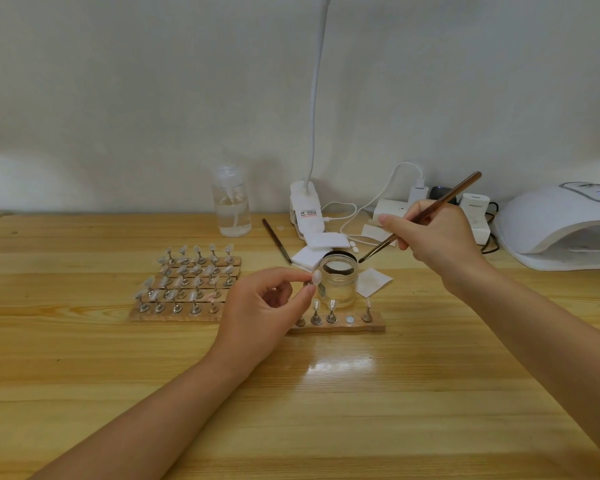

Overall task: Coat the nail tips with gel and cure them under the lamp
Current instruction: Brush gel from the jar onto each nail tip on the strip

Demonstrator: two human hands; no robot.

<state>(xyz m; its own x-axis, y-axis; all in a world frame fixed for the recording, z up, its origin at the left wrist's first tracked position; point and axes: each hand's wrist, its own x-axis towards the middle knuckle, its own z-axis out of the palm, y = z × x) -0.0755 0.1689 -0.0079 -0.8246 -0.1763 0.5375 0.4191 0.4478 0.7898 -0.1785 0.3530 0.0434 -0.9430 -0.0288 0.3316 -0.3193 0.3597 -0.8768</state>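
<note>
Pale nail tip [315, 278] on its small stand is pinched between the left hand's [257, 313] fingers [307, 292], just beside the glass jar [338, 280]. Right hand [437, 237] grips a brown brush [420, 218], bristles over the jar. Curing lamp [548, 230] sits far right on the wooden bench [84, 375].

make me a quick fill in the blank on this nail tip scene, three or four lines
1. The right hand holds a ____.
2. The left hand pinches a single ____ on its stand.
3. The open glass jar stands just behind the short wooden ____ of stands.
4. The curing lamp sits at the table's far ____ side.

Missing words: brush; nail tip; strip; right
</note>
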